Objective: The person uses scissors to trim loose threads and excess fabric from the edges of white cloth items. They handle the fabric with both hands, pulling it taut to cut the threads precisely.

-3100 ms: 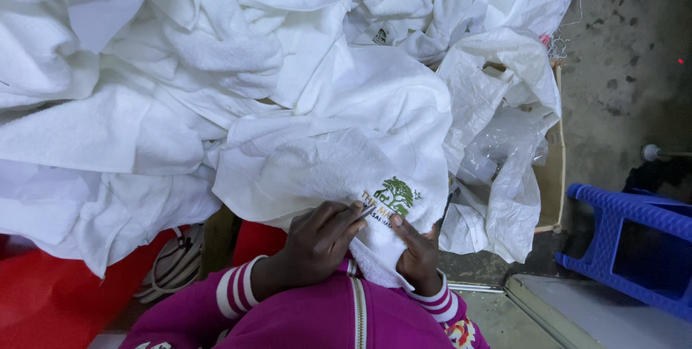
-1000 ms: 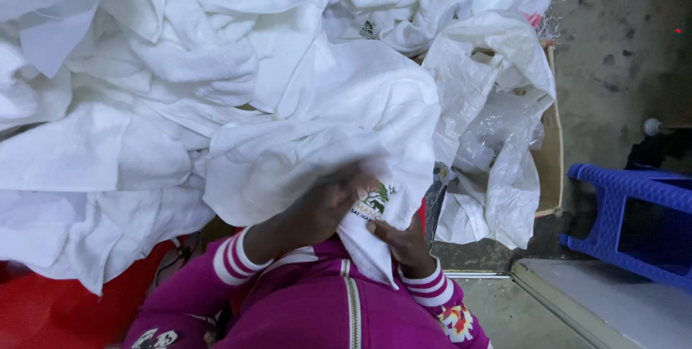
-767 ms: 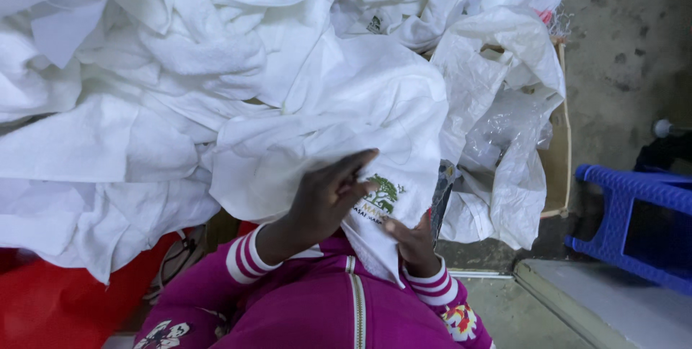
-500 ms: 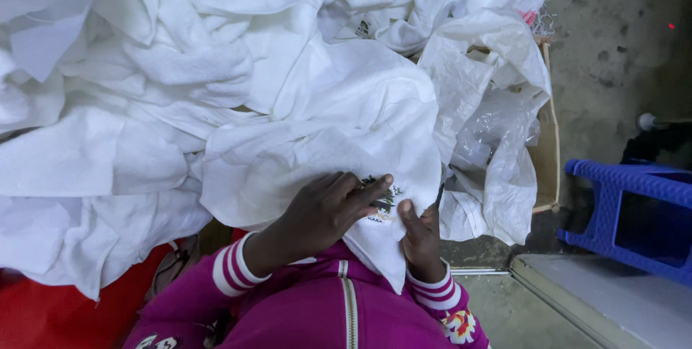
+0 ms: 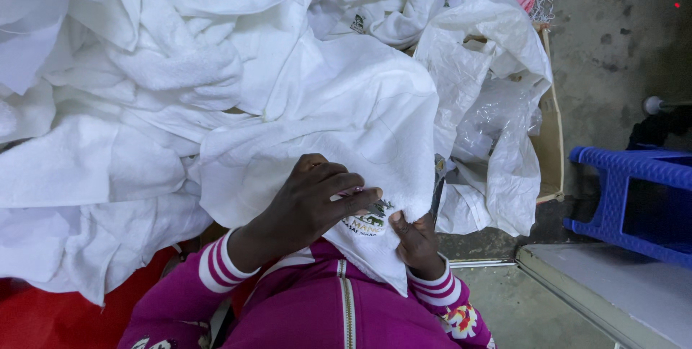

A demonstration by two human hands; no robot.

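Right below the camera, a white cloth with a small green printed emblem (image 5: 364, 223) lies draped over the person's lap, its lower corner hanging down onto the magenta zip-up jacket (image 5: 339, 313). The left hand (image 5: 306, 201) rests flat on top of this cloth, its fingers (image 5: 353, 198) spread and stretched toward the emblem, pressing on the fabric rather than closing around it. The right hand (image 5: 414, 237) sits just beside the emblem at the cloth's right edge; its thumb lies on the upper face while the remaining fingers are hidden beneath, so the edge is pinched between them. Both wrists show striped pink-and-white cuffs.

Behind the held piece, a large heap of crumpled white cloths (image 5: 144, 90) fills the upper and left part of the view, touching and overlapping the one in the lap. To the right of the heap, a white woven sack (image 5: 483, 46) and a clear plastic bag (image 5: 497, 115) spill out of a shallow cardboard box (image 5: 551, 140) that stands on the grey concrete floor (image 5: 613, 25). Farther right, well apart from the hands, stands a blue plastic stool (image 5: 620, 190), and below it lies a pale flat board (image 5: 613, 298). At the lower left, red fabric (image 5: 65, 320) shows under the heap.
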